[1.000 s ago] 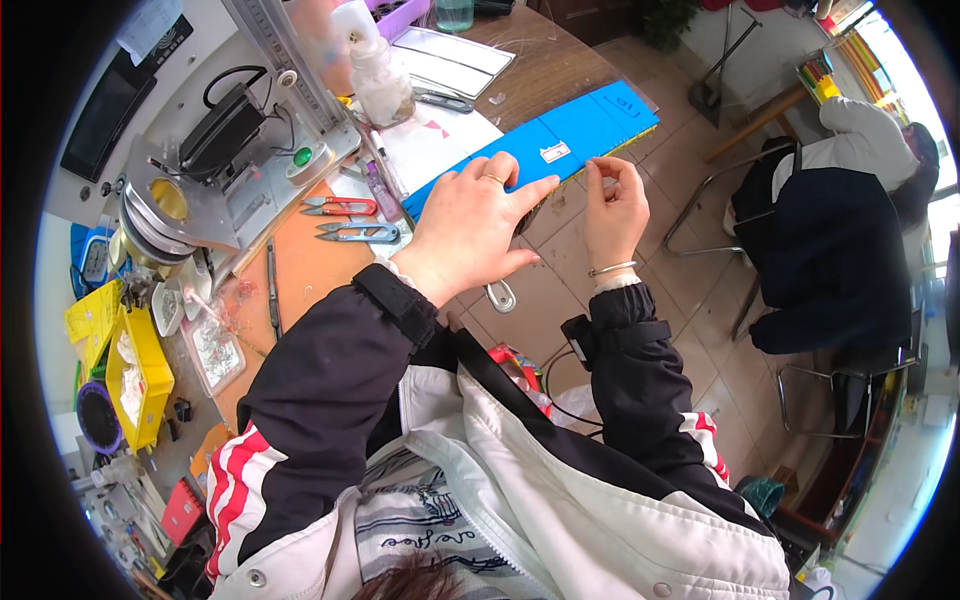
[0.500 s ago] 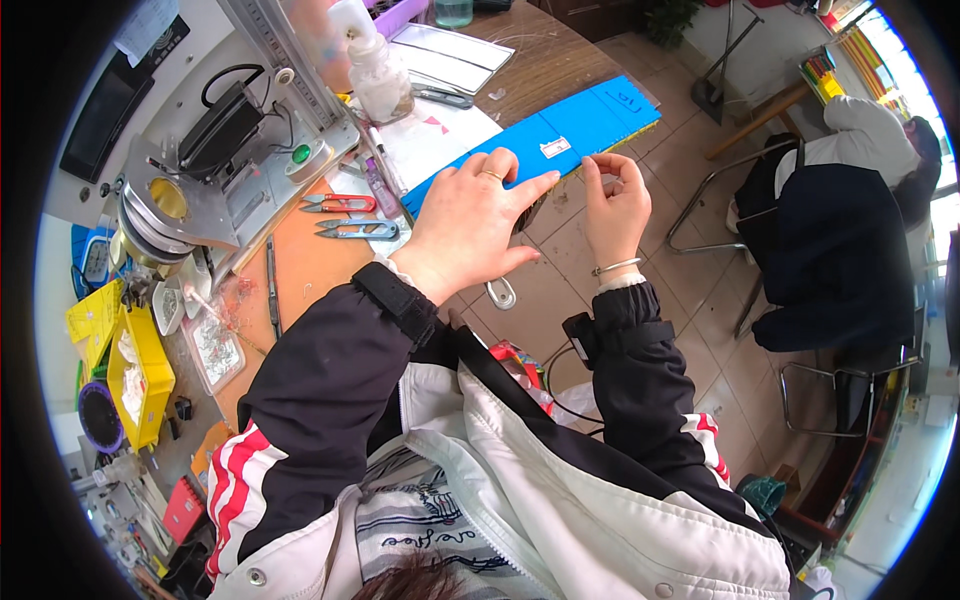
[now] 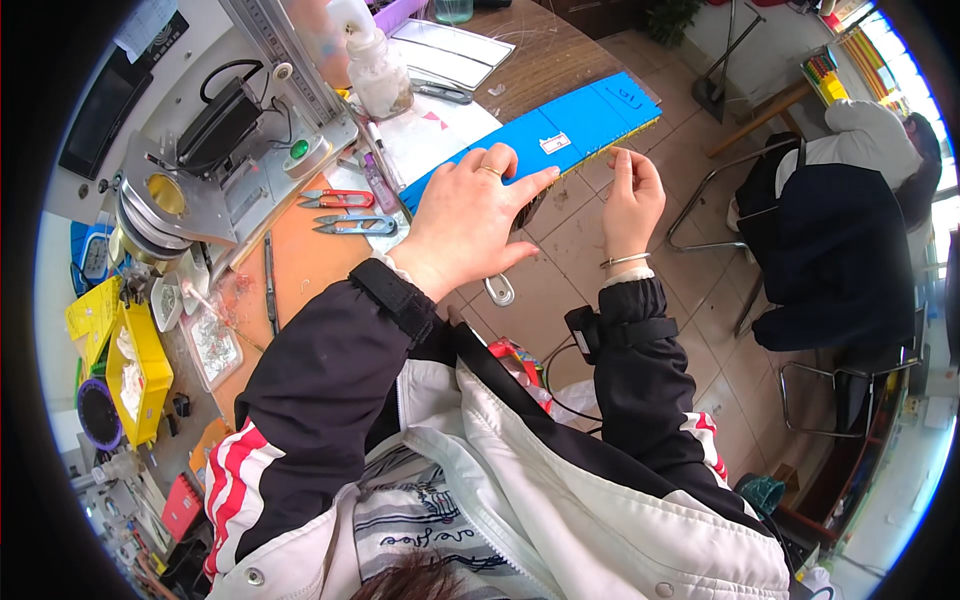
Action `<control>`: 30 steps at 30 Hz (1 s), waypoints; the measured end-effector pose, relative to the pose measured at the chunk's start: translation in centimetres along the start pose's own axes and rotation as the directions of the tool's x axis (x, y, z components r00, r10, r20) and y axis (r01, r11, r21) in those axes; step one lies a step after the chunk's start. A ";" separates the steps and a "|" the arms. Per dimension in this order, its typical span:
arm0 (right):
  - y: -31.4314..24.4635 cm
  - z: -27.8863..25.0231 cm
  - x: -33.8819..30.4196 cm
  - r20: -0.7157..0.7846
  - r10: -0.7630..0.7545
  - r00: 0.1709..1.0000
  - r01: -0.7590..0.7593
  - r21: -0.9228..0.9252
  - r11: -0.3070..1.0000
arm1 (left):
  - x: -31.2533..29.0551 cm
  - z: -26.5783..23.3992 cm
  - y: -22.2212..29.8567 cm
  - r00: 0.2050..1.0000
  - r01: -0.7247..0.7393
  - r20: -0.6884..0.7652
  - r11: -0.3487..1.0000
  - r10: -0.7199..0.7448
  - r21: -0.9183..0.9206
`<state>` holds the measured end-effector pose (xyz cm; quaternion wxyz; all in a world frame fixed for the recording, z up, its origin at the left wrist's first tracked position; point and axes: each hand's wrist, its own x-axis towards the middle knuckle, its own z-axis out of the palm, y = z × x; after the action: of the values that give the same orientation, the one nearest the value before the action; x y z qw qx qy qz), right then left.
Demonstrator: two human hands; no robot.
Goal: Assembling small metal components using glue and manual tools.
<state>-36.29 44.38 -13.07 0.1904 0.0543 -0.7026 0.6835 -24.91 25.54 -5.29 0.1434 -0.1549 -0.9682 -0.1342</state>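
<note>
Left hand [image 3: 466,222] lies across the lower-left part of the blue board [image 3: 596,115] at the upper centre of the frame, index finger extended, thumb spread clear. Right hand [image 3: 634,208] stands just beside the board's rough yellow edge, thumb and index fingertip pressed together; whether they pinch a thread cannot be told. Handling: the board appears light and fairly stiff; steady it flat from above, clear of the rough edge. Count: one board, one red thread snips [image 3: 352,198], one blue thread snips [image 3: 376,226], one white-topped bottle [image 3: 380,82].

Board [image 3: 592,116] blue, edge [image 3: 634,131] yellow; sleeves [image 3: 315,365] black, red-white striped.
</note>
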 end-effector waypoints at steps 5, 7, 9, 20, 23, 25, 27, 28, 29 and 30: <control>-2.1 0.9 -0.7 0.121 -0.067 0.990 0.075 -0.056 0.996 | -0.2 0.1 -0.3 1.000 0.000 -0.011 1.000 0.001 0.015; -1.9 0.6 -0.7 0.183 -0.018 0.983 0.062 -0.240 0.969 | -0.2 0.1 -0.2 1.000 -0.005 -0.013 1.000 0.005 0.012; -0.3 0.1 -0.1 0.076 -0.071 0.995 0.086 -0.230 0.969 | -0.1 0.1 -0.1 1.000 -0.011 -0.015 1.000 0.011 0.009; -2.7 0.4 -0.7 0.185 -0.143 0.972 0.196 -0.312 0.930 | 0.0 -0.1 0.0 1.000 0.003 0.027 0.999 -0.002 -0.032; -3.4 0.5 -1.0 0.182 -0.222 0.958 0.281 -0.442 0.852 | -0.2 -0.2 -0.1 1.000 0.001 0.006 1.000 -0.001 -0.007; -3.8 0.6 -1.0 0.186 -0.256 0.948 0.317 -0.521 0.793 | -0.2 -0.2 -0.1 1.000 0.008 0.008 1.000 -0.008 -0.011; -4.0 0.5 -1.0 0.187 -0.249 0.950 0.311 -0.520 0.796 | -0.2 -0.1 -0.1 1.000 0.012 0.008 1.000 -0.012 -0.015; -4.0 0.5 -1.1 0.189 -0.240 0.952 0.304 -0.517 0.800 | -0.1 -0.1 0.0 1.000 0.009 0.011 1.000 -0.008 -0.016; -4.1 0.4 -0.9 0.189 -0.242 0.952 0.306 -0.517 0.800 | -0.2 -0.1 0.0 1.000 0.006 0.013 1.000 -0.005 -0.017; -4.1 0.3 -0.7 0.211 -0.229 0.950 0.309 -0.544 0.780 | -0.1 -0.1 0.0 1.000 0.006 0.011 1.000 -0.005 -0.016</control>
<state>-34.35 43.72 -9.41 0.2461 0.1402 -0.8707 0.4021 -24.75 25.47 -5.21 0.1363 -0.1541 -0.9683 -0.1415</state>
